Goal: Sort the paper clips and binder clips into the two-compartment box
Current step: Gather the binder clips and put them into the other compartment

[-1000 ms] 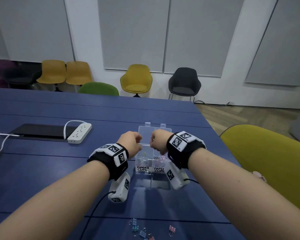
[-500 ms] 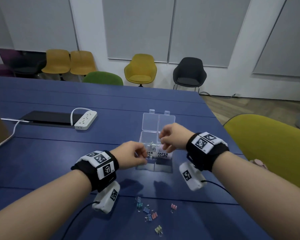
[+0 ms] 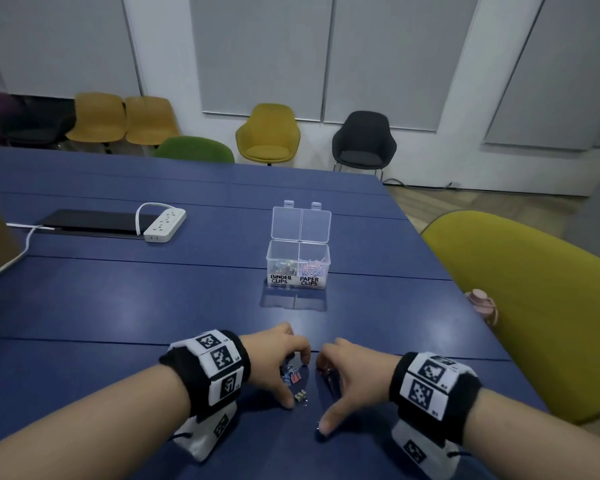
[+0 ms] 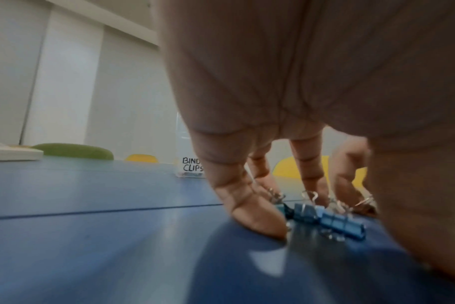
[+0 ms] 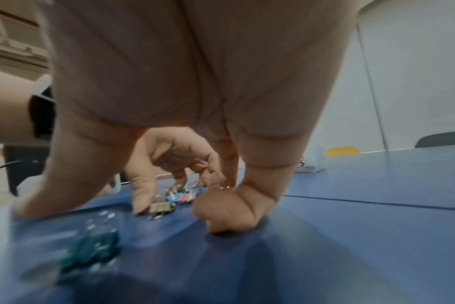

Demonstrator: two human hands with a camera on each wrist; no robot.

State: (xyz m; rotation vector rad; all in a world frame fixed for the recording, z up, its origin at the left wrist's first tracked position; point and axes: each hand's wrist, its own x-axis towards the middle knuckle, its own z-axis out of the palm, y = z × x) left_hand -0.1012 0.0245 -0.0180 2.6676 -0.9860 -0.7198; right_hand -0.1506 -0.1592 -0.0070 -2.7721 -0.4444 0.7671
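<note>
Binder clips [image 3: 293,376] sit in a small cluster on the table [image 3: 118,306], near edge, between both hands. One olive clip [image 3: 301,396] lies just apart from the blue/pink bunch. Box [image 3: 298,268] is well ahead, lid open, labelled compartments: binder clips left, paper clips right, both already part filled.

Handling, my read: clips are light, stiff, painted steel bodies with wire loops. They'll skate on the smooth table if nudged sideways. Best hold is across the flat body sides or by the raised wire loops. Loops can snag each other in a bunch, so lift may drag a neighbour.

Left hand [image 3: 278,362]: fingers curled down in a claw over the blue clips [image 4: 330,218], fingertips [image 4: 257,222] on the table touching the clips, thumb planted beside the olive one. Surrounding, not yet pinching, as far as I can see.

Right hand [image 3: 354,379]: fingers curled down at the cluster's right edge, thumb spread out and back onto the table. There's a glint of wire at its fingertips; the wrist view is blurred, so can't tell if it already holds a clip.
</note>
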